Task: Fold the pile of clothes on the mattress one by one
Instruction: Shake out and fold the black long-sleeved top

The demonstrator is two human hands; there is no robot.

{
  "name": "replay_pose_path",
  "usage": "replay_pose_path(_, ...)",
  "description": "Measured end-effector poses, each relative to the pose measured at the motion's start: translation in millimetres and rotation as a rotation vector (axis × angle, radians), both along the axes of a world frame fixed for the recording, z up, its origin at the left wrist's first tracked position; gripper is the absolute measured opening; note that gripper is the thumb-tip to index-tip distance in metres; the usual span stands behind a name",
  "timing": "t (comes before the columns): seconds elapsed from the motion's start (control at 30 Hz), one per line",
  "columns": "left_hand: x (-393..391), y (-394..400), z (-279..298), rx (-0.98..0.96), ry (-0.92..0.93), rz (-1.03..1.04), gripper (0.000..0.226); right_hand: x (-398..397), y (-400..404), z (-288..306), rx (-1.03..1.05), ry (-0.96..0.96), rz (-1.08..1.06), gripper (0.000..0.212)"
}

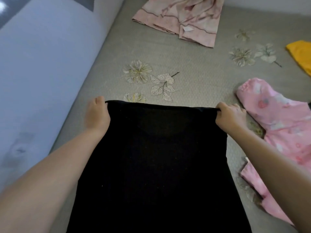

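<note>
A black garment stretches from the bottom edge up the middle of the grey mattress, its far edge pulled straight. My left hand pinches the far left corner of that edge. The far right corner is gripped by my right hand. A pink printed garment lies crumpled to the right, close to my right forearm. A pale pink marbled garment lies flat at the far end. A yellow garment shows at the right edge.
A pale blue wall or padded side runs along the mattress's left. Flower prints mark the sheet in the stretch between the black garment and the marbled one.
</note>
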State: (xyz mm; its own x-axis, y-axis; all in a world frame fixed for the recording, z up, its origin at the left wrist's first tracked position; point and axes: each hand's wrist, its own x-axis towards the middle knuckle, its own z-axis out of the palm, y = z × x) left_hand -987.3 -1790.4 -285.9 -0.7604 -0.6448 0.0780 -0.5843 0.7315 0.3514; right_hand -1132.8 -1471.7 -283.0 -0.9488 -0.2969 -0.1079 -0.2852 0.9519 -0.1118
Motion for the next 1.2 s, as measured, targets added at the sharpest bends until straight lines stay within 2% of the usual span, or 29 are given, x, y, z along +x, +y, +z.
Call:
replay_pose_path(0.27, -42, -27, -108, -0.018, -0.061, -0.100, 0.019, -32, -26, -81, 0.111, -0.117, -0.125, 0.033)
replay_pose_path(0.47, -63, -40, -159, -0.004, -0.149, -0.202, 0.024, -45, -34, -125, 0.159, -0.154, -0.138, 0.029)
replay_pose_path(0.6, -66, -35, -182, -0.059, -0.106, -0.181, 0.027, -52, -36, -143, 0.232, -0.075, -0.127, 0.022)
replay_pose_path(0.73, -68, -40, -190, -0.100, -0.046, -0.237, 0.028, -50, -38, -133, 0.114, -0.157, -0.236, 0.041)
replay_pose_path(0.8, -71, -42, -189, -0.102, -0.052, -0.244, 0.028, -21, -49, -129, 0.002, -0.045, -0.196, 0.048)
replay_pose_path(0.87, -75, -40, -187, -0.087, -0.064, -0.238, 0.029, 38, -71, -131, -0.121, 0.114, -0.072, 0.044)
replay_pose_path(0.93, -80, -39, -185, -0.079, -0.079, -0.240, 0.031, 108, -96, -138, -0.192, 0.074, 0.050, 0.045)
replay_pose_path(1.03, -76, -44, -187, -0.106, -0.115, -0.233, 0.034, 177, -118, -157, -0.073, -0.113, 0.230, 0.049)
replay_pose_path(1.1, -73, -43, -189, -0.114, -0.144, -0.243, 0.035, 185, -120, -167, 0.054, -0.141, 0.250, 0.051)
replay_pose_path(1.2, -69, -41, -182, -0.126, -0.213, -0.272, 0.037, 181, -121, -172, 0.086, -0.137, 0.231, 0.054)
